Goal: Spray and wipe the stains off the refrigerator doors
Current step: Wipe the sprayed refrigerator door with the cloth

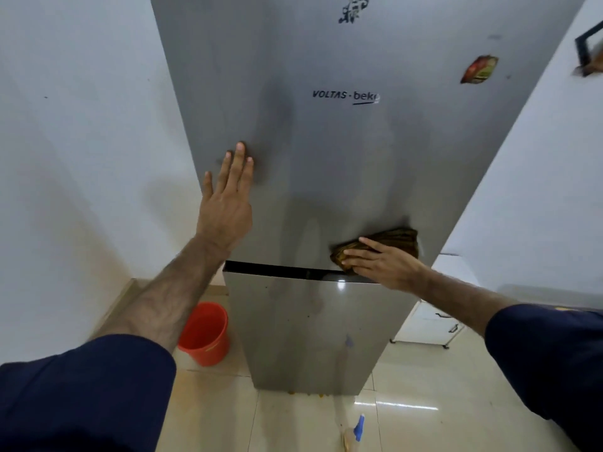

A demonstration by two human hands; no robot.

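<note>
Steel-grey refrigerator upper door [342, 151] fills my view, smooth and rigid, a surface that should let cloth glide. Below the dark gap sits the glossy lower door [313, 324], speckled, perhaps with stains; blur makes that uncertain. My left hand [228, 197] lies flat and released, fingers straight, bracing the upper door. My right hand [378, 262] presses the crumpled brown cloth [391, 239], soft and limp, best held under a spread palm. An orange plastic bucket [204, 334] and blue-nozzled spray bottle [354, 432] stand on the floor.
</note>
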